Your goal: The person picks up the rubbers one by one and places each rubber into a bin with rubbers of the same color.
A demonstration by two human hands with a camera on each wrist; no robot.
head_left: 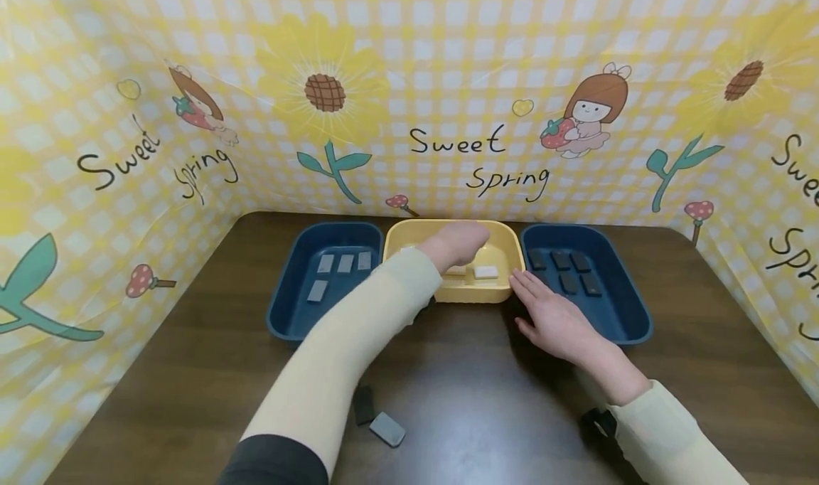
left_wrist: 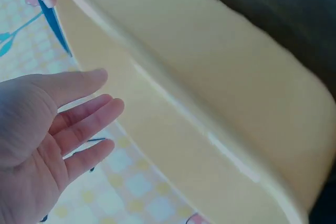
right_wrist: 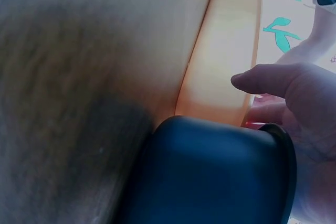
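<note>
My left hand (head_left: 462, 242) reaches over the yellow tray (head_left: 448, 295) in the head view. In the left wrist view its thumb and fingers are apart and bent a little, with nothing between them. White rectangular blocks (head_left: 485, 272) lie in this tray, partly covered by the left hand and sleeve. My right hand (head_left: 557, 321) rests with straight fingers at the tray's front right corner, above the edge of the right blue tray (head_left: 630, 321). Its thumb stands apart from the tray's front wall in the right wrist view. Dark blocks (head_left: 568, 284) lie inside the right blue tray.
Left of the yellow tray, a second blue tray (head_left: 286, 314) holds several grey blocks (head_left: 318, 291). Near me on the brown table (head_left: 473, 414) lie a dark block (head_left: 363, 404) and a grey one (head_left: 387, 429). A checked cloth (head_left: 435, 65) hangs behind and beside the table.
</note>
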